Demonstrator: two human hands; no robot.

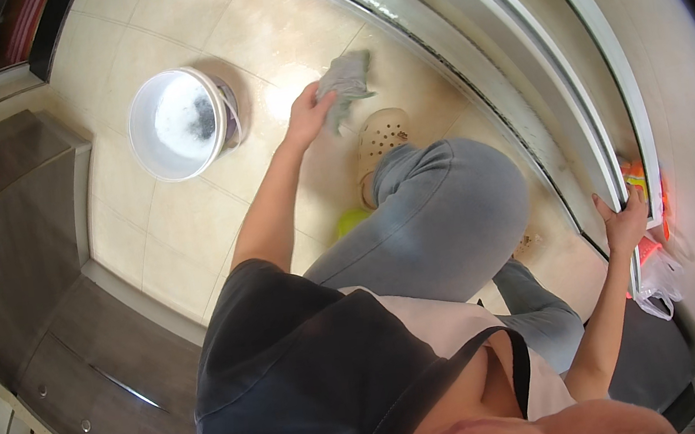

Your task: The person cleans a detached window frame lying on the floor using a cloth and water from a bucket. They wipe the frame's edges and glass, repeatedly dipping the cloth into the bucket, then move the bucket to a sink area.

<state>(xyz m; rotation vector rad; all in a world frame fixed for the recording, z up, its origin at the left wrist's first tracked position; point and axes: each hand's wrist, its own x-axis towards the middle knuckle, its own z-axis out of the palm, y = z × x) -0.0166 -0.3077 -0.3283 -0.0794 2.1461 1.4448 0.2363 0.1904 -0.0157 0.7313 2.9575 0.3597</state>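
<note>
A damp grey-green cleaning cloth [344, 80] hangs from my left hand [310, 115], just above the tiled floor. My fingers are closed on its near edge, and its far side spreads away from them. Left of the cloth stands a white plastic bucket [176, 124] of foamy water, with a handle at its side. Far to the right, my right hand [626, 223] grips the edge of a white-framed sliding door [605, 173]. Below the cloth is a beige clog [382, 140] on my foot, beside my bent knee in grey trousers [446, 217].
A door track [483, 97] curves along the right of the wet floor tiles [191, 231]. Dark cabinets [22, 194] line the left. Something lime green [353, 221] lies near my clog. A plastic bag [660, 284] and orange packaging [638, 175] are near the sliding door.
</note>
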